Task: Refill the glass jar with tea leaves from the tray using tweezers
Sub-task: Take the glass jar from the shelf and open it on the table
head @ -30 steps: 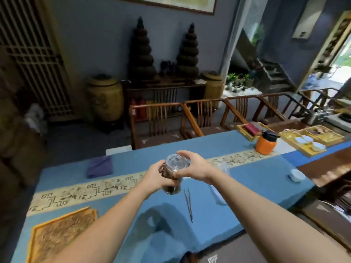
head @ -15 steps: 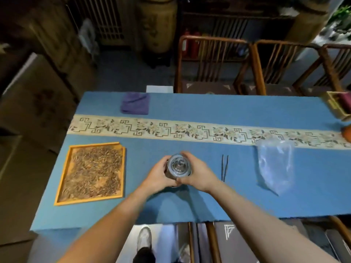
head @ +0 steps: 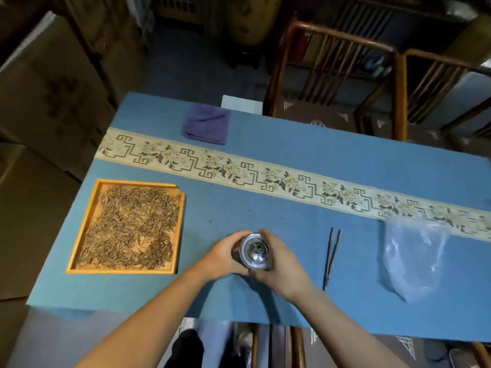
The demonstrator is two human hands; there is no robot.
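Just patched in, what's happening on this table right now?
Both hands, left hand and right hand, grip the glass jar, lid on, over the blue cloth. The tweezers lie untouched to its right, and the tray of tea leaves sits to the left. No refilling has begun.

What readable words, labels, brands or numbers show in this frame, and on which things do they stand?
None can be read.
Glass jar, gripped by left hand and right hand: no label visible.
Tray, tweezers, plastic bag, purple cloth: no print.
Table runner: only ornamental fret and flower pattern, no lettering.
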